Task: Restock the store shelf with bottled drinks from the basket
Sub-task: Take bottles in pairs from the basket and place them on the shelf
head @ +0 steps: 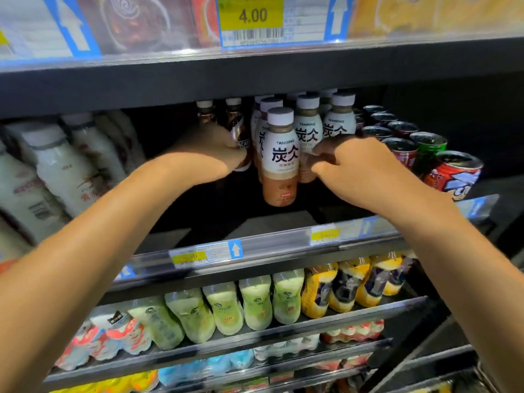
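Observation:
Both my arms reach into the dark middle shelf (272, 222). My left hand (215, 154) grips a brown coffee bottle (242, 137) with a white cap, one of two brown bottles at the back. A white-labelled TANBING milk tea bottle (280, 157) stands at the front of its row, between my hands. My right hand (354, 168) has its fingers curled round the lower part of the TANBING bottle (307, 126) just behind and to the right of it. More TANBING bottles stand behind. The basket is out of view.
Drink cans (450, 174) stand in rows to the right of the bottles. White milk bottles (56, 171) fill the left of the shelf. The shelf below holds green bottles (226, 310) and yellow bottles (348, 285). A price rail (255, 251) fronts the shelf edge.

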